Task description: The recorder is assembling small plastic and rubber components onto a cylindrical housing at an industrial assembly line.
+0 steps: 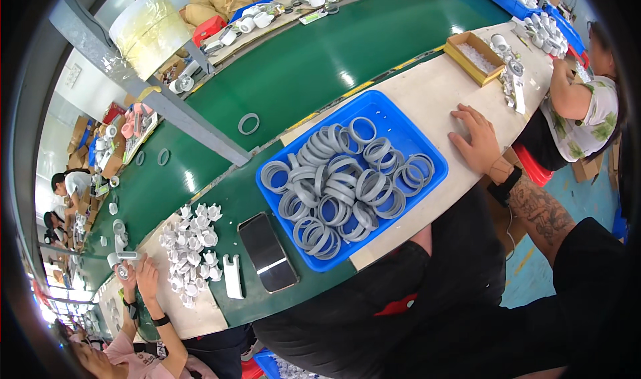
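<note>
My right hand (477,145) is spread, palm down and fingers apart, above or on the beige sheet that covers this part of the tabletop (420,98); I cannot tell whether the palm touches it. I hold nothing in it. A black band (505,186) sits on my wrist. I cannot make out my left hand, so I cannot tell how it stands.

Just to the left of my right hand lies the blue tray (392,120), heaped with grey rings (339,186). They lie at all angles, some stacked edge to edge and some flat, and a bit of blue floor shows at the tray's far right side. On the far side of the tabletop, beyond my fingers, is a cardboard box (464,66) with small whitish pieces in it.

Left of the tray, near it, I have a dark phone (269,252) lying flat. Left of that is a white forked piece (233,277), then a pile of white plastic parts (190,249). A single grey ring (241,126) lies on the far green belt (300,65). At the near left, a co-worker (150,279) holds a white part up in both hands.
</note>
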The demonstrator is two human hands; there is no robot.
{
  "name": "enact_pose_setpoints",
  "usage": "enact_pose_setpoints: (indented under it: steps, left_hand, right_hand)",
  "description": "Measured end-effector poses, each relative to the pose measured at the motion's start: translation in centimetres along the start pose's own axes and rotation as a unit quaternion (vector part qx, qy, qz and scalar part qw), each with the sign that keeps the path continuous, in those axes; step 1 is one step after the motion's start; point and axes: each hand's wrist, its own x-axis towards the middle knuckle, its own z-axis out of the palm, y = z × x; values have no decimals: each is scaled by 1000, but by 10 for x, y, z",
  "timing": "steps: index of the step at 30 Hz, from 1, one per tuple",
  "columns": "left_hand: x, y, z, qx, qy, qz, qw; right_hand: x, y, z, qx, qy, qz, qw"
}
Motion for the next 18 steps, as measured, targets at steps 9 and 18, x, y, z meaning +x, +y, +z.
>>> enact_pose_setpoints:
  steps: [9,18]
  left_hand:
    - [-121,-77,-185,710,313,-122,619]
    - [-171,-79,-248,817,240,-156,500]
  right_hand:
    - [2,5,4,11,26,-56,998]
    - [4,14,7,-3,10,-70,998]
